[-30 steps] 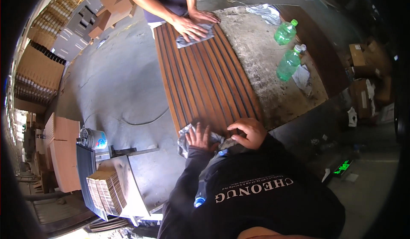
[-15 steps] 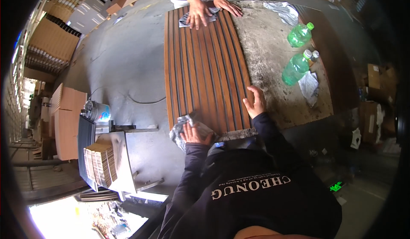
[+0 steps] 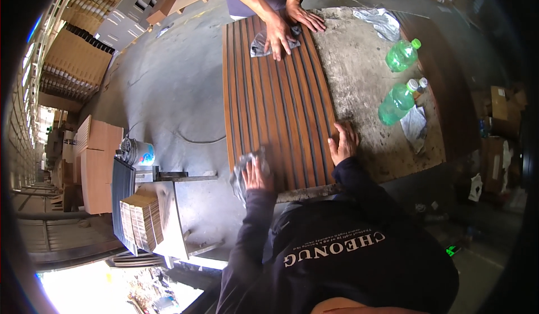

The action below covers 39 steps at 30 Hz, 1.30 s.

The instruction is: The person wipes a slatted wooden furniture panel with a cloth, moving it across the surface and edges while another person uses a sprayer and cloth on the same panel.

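A slatted brown wood-look panel (image 3: 269, 106) with dark grooves lies lengthwise on a worn, stained tabletop (image 3: 359, 72). At its near left corner my left hand (image 3: 255, 174) presses a crumpled grey rag (image 3: 240, 182) against the slats, fingers stretched over the cloth and slightly blurred. My right hand (image 3: 345, 144) rests at the panel's right edge, thumb near the edge and fingers apart, holding nothing. Across the table, a co-worker's hand (image 3: 279, 36) lies on another grey rag (image 3: 259, 45) on the panel's far end. The co-worker's other hand (image 3: 306, 17) rests at the far right corner.
Two green bottles (image 3: 402, 55) stand on the table's right side, with a smaller capped bottle (image 3: 421, 86) beside the nearer one. White cloths (image 3: 414, 124) lie near them. To the left are a bucket (image 3: 137, 152) and a strapped cardboard stack (image 3: 141, 218) on a stand.
My left hand and its rag have shifted slightly farther up the panel. My right hand has settled lower along the right edge. The co-worker's rag has moved right and nearer.
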Available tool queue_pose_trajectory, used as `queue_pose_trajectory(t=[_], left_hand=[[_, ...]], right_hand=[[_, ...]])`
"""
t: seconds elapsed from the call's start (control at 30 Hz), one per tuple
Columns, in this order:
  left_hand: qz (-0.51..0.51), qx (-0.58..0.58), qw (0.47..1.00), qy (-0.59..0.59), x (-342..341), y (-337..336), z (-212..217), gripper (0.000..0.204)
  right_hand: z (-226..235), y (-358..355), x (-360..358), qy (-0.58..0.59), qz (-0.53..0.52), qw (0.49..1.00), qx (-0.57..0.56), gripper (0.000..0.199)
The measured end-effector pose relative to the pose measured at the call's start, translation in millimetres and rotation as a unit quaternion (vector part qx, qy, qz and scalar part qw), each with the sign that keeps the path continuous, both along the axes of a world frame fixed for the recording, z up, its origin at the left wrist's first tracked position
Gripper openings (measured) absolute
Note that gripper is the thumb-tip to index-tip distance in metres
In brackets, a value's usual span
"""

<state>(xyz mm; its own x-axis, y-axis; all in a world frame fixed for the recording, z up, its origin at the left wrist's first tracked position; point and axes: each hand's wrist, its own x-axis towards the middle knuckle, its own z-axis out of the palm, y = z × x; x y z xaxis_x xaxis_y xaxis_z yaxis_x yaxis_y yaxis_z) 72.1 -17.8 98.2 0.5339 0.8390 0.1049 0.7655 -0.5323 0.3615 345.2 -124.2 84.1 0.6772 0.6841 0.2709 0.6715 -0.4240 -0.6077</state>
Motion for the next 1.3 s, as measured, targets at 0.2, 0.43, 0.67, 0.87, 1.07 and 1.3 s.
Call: queue_pose_trajectory(t=[0.2, 0.43, 0.67, 0.87, 1.07, 1.3], left_hand=[[-0.009, 0.022, 0.999, -0.041, 41, 68, 11, 0.062], [-0.107, -0.041, 0.990, -0.087, -18, -7, 6, 0.059], [-0.112, -0.269, 0.860, -0.420, 9, -12, 68, 0.057], [-0.162, -0.245, 0.790, -0.539, 74, -12, 160, 0.069], [-0.203, -0.023, 0.797, -0.568, 136, 21, 227, 0.061], [-0.309, -0.119, 0.860, -0.390, 212, -96, 95, 0.053]], right_hand=[[-22, -1, -5, 0.128, 0.049, 0.990, 0.027, 0.052], [-10, 2, -1, 0.114, 0.017, 0.989, 0.090, 0.049], [-14, -26, -21, 0.128, -0.006, 0.980, 0.153, 0.050], [21, -116, -67, 0.168, -0.119, 0.968, 0.147, 0.047], [26, -148, -62, 0.241, -0.127, 0.939, 0.209, 0.039], [9, -186, 5, 0.348, -0.119, 0.881, 0.296, 0.034]])
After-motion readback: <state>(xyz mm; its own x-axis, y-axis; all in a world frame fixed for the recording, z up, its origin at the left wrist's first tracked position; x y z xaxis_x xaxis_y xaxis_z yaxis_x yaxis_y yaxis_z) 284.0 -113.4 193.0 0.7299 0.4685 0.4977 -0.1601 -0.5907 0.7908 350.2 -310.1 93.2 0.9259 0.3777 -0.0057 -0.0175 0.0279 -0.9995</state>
